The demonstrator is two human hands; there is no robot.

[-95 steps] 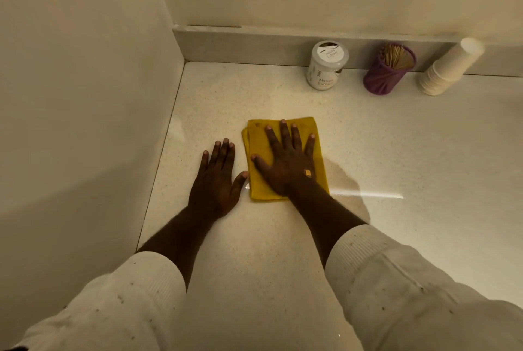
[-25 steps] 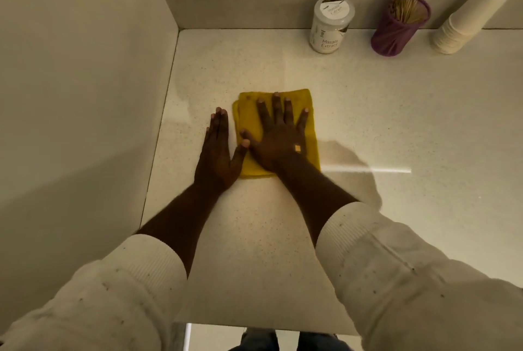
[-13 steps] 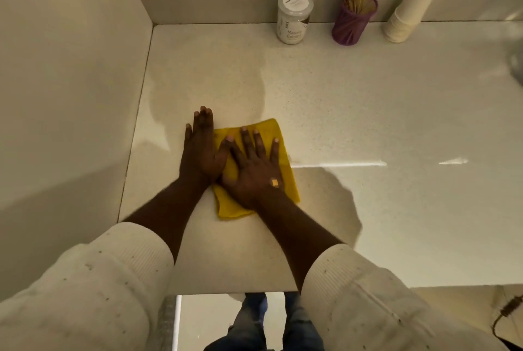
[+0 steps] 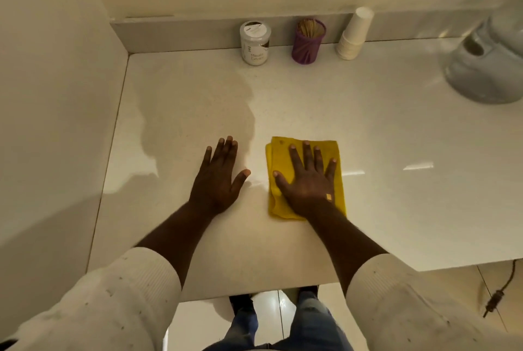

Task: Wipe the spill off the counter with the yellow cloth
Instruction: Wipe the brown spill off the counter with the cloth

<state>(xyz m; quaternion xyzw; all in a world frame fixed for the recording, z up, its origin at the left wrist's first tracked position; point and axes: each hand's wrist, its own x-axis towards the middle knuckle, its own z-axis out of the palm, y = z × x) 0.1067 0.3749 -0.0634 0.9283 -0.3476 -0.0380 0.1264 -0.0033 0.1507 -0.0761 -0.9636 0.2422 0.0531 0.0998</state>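
The folded yellow cloth [image 4: 278, 152] lies flat on the pale counter [image 4: 396, 209], near its front edge. My right hand [image 4: 308, 181] presses down on the cloth with its fingers spread, covering most of it. My left hand [image 4: 220, 175] rests palm-down on the bare counter just left of the cloth, apart from it, with nothing in it. A faint shiny streak [image 4: 256, 184] shows between the two hands; I cannot tell whether it is liquid or glare.
Along the back ledge stand a white-lidded jar [image 4: 255, 42], a purple holder of toothpicks [image 4: 308, 41] and a stack of paper cups [image 4: 354, 35]. A white basin [image 4: 486, 67] sits at the far right. A wall [image 4: 56, 124] bounds the left side.
My right hand has slid the cloth to the right, away from my left hand, which was touching it half a second ago. The view has pulled back.
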